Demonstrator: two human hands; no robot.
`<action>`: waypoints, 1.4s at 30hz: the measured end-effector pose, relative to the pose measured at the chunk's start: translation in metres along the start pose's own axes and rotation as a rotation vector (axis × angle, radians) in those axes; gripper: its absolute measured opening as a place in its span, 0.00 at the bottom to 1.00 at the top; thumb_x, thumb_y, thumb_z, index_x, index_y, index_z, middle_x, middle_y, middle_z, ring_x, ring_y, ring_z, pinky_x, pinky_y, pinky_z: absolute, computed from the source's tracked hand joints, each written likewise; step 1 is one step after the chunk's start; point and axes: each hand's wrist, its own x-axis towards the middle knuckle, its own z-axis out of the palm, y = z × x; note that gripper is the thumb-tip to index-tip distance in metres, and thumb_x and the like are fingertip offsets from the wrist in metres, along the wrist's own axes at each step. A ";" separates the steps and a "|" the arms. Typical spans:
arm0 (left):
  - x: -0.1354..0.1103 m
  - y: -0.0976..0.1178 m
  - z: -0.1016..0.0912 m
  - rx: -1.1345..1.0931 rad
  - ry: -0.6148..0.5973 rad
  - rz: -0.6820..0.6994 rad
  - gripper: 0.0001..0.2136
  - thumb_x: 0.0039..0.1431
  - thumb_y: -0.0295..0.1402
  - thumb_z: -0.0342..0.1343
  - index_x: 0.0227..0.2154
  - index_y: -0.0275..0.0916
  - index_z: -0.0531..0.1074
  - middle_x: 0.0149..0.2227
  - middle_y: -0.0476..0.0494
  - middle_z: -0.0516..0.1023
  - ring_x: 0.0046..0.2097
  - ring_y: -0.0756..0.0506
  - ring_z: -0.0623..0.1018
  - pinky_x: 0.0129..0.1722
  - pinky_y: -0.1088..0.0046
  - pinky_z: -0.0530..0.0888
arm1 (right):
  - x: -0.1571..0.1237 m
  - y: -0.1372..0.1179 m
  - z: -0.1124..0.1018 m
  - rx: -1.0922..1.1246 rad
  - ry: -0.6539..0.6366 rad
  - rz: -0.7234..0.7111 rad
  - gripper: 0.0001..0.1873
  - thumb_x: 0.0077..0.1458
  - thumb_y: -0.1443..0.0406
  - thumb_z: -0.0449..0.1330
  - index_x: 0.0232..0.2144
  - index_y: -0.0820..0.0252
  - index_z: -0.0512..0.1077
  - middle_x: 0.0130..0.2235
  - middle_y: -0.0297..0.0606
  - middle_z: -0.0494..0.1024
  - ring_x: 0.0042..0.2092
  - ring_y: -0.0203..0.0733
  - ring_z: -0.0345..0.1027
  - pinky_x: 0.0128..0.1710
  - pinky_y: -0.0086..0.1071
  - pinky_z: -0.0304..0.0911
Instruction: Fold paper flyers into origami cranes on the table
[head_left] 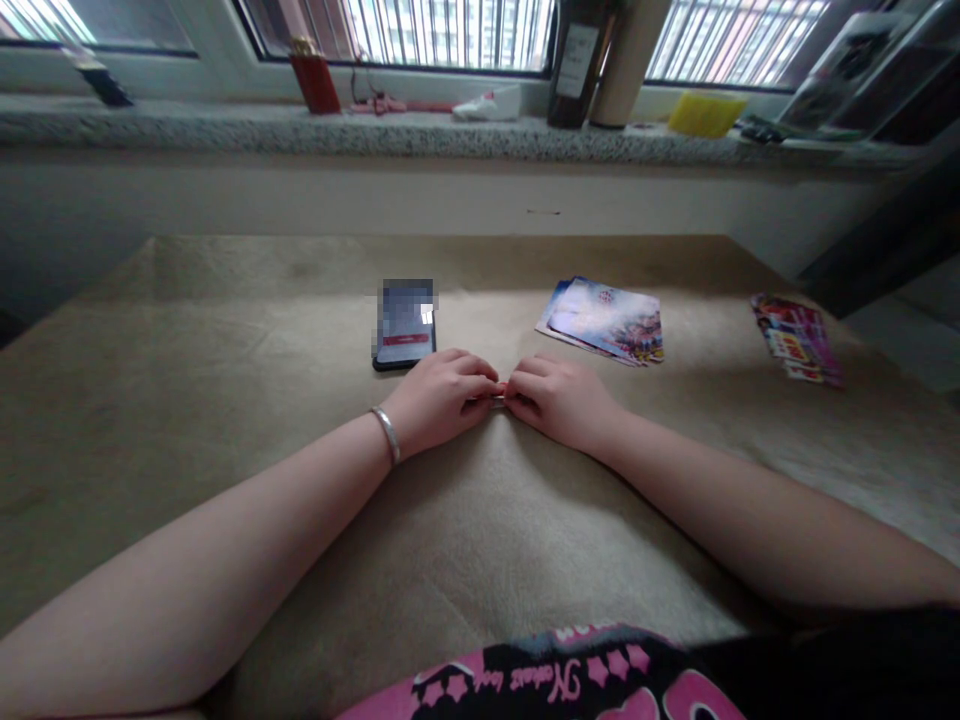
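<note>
My left hand [446, 395], with a silver bracelet [386, 434] on its wrist, and my right hand [559, 400] meet over the middle of the table. Both have their fingers closed, fingertips almost touching. Between them shows a sliver of a small, thin reddish and pale thing [498, 396]; the fingers hide most of it, so its kind cannot be made out. Just beyond my left hand lies a black phone [405, 325], its screen partly blurred. Past my right hand rests a loose pile of printed picture cards [611, 315] in blue and pink.
Farther right on the brown table cover [247, 400] lie several overlapping colourful printed slips [799, 340]. Along the stone windowsill [420, 132] stand a red lighter-shaped object [315, 80], a dark box [576, 70], a tan cylinder [626, 70] and a yellow block [706, 114].
</note>
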 end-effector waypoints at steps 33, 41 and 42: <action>-0.007 -0.001 -0.006 -0.137 -0.146 0.130 0.16 0.59 0.32 0.52 0.50 0.38 0.69 0.52 0.38 0.71 0.60 0.41 0.65 0.58 0.62 0.67 | -0.008 0.025 -0.003 0.174 -0.005 -0.073 0.10 0.59 0.66 0.54 0.37 0.58 0.76 0.41 0.41 0.78 0.41 0.41 0.71 0.41 0.34 0.66; -0.007 0.004 -0.008 -0.095 -0.216 0.038 0.18 0.58 0.40 0.55 0.49 0.39 0.69 0.53 0.38 0.70 0.51 0.42 0.73 0.51 0.65 0.72 | -0.004 0.029 0.002 0.369 0.027 -0.045 0.08 0.57 0.68 0.56 0.36 0.58 0.75 0.43 0.41 0.78 0.45 0.40 0.71 0.45 0.36 0.67; -0.007 0.006 -0.009 -0.081 -0.214 0.030 0.18 0.58 0.40 0.55 0.49 0.39 0.69 0.53 0.38 0.70 0.51 0.42 0.74 0.50 0.66 0.72 | -0.003 0.028 0.002 0.367 0.028 -0.039 0.08 0.57 0.68 0.56 0.36 0.58 0.75 0.43 0.41 0.78 0.45 0.40 0.71 0.45 0.36 0.67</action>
